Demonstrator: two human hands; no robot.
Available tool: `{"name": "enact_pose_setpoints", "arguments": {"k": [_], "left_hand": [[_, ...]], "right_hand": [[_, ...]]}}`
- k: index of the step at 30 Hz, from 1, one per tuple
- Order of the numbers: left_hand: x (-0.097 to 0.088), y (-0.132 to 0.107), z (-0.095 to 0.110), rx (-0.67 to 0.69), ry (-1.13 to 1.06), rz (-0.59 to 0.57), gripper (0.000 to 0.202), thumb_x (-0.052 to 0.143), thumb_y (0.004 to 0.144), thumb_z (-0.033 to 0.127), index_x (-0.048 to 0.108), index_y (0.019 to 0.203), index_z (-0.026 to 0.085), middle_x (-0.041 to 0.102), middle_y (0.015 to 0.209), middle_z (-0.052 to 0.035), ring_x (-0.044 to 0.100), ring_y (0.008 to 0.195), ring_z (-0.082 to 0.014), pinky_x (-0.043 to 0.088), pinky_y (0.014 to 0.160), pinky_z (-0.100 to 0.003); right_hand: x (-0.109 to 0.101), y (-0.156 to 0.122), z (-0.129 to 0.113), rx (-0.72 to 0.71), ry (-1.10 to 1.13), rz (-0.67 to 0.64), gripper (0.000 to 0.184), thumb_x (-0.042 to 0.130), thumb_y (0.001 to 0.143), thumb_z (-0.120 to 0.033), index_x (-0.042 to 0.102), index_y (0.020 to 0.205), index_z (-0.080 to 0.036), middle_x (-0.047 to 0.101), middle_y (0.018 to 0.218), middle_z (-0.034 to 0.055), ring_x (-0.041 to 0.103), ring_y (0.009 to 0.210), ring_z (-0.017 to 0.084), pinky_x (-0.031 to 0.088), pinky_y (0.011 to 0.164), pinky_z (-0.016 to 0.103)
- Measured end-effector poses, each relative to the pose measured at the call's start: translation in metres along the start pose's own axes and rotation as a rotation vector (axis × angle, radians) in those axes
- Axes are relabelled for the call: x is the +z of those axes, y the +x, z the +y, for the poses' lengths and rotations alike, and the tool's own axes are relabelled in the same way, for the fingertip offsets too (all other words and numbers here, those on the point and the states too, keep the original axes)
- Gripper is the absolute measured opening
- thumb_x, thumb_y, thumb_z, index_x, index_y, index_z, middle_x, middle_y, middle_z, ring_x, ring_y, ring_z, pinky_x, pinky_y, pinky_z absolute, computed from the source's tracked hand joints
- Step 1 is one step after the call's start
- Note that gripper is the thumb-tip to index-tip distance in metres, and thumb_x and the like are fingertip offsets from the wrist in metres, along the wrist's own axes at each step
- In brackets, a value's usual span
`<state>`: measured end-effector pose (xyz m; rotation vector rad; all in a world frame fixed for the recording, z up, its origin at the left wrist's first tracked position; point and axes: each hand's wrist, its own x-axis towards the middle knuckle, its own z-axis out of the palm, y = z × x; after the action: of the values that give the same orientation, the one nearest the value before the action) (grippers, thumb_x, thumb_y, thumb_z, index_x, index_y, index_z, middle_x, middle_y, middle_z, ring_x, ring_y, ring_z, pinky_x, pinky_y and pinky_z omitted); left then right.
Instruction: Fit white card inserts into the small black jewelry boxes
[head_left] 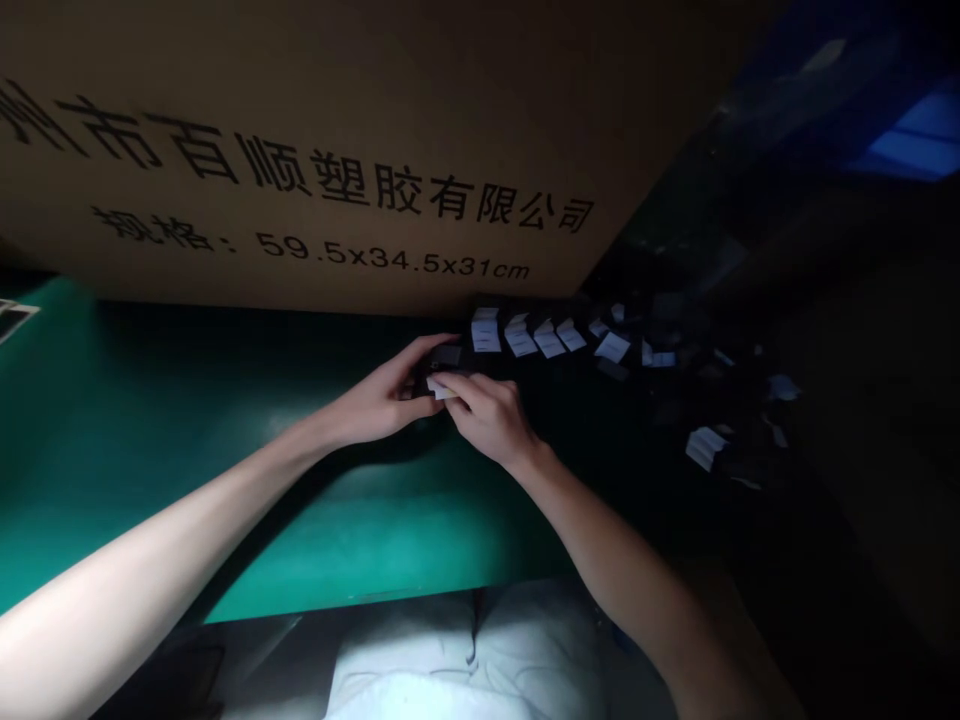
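Folded white paper slip [441, 389]: I am seeing it pinched by the right hand [491, 420] against a dark flat piece [446, 355] that the left hand [381, 395] is gripping, beside a loose row of folded slips [547, 340] on a shadowed green bench mat [300, 530]; a slipped finger risks scattering them.

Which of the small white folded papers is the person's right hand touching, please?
It is the white slip under the fingers of the right hand, where the two hands meet. The other slips lie apart, scattered to its right, with no hand on them.
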<state>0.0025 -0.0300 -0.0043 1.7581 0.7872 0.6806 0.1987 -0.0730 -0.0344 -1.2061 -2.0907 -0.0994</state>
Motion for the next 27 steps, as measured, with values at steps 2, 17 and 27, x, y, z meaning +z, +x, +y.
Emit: {"name": "enact_pose_setpoints", "arguments": {"k": [2, 17, 27], "left_hand": [[0.0, 0.001, -0.002, 0.003, -0.039, 0.011, 0.08, 0.071, 0.086, 0.03, 0.043, 0.161, 0.027, 0.064, 0.139, -0.0116, 0.069, 0.105, -0.026, 0.062, 0.082, -0.033], [0.016, 0.003, -0.017, 0.123, 0.127, 0.239, 0.075, 0.059, 0.096, 0.037, 0.038, 0.166, 0.019, 0.052, 0.161, -0.0126, 0.064, 0.132, -0.0356, 0.063, 0.101, -0.043], [0.019, 0.001, -0.01, 0.11, 0.27, 0.313, 0.072, 0.056, 0.088, 0.021, 0.048, 0.16, 0.016, 0.063, 0.151, -0.0114, 0.066, 0.13, -0.0323, 0.058, 0.108, -0.042]], "right_hand": [[-0.001, 0.001, -0.002, -0.04, -0.022, 0.032, 0.028, 0.055, 0.101, -0.015, 0.08, 0.112, -0.022, 0.082, 0.098, 0.0018, 0.078, 0.085, 0.013, 0.058, 0.075, 0.021], [-0.005, 0.005, -0.006, 0.025, -0.2, -0.138, 0.029, 0.053, 0.106, -0.021, 0.077, 0.123, -0.023, 0.08, 0.095, 0.005, 0.076, 0.081, 0.013, 0.05, 0.064, 0.02], [-0.003, 0.006, -0.009, 0.046, -0.185, -0.174, 0.032, 0.051, 0.107, -0.023, 0.074, 0.128, -0.024, 0.081, 0.096, 0.0042, 0.077, 0.081, 0.014, 0.052, 0.063, 0.02]]}}
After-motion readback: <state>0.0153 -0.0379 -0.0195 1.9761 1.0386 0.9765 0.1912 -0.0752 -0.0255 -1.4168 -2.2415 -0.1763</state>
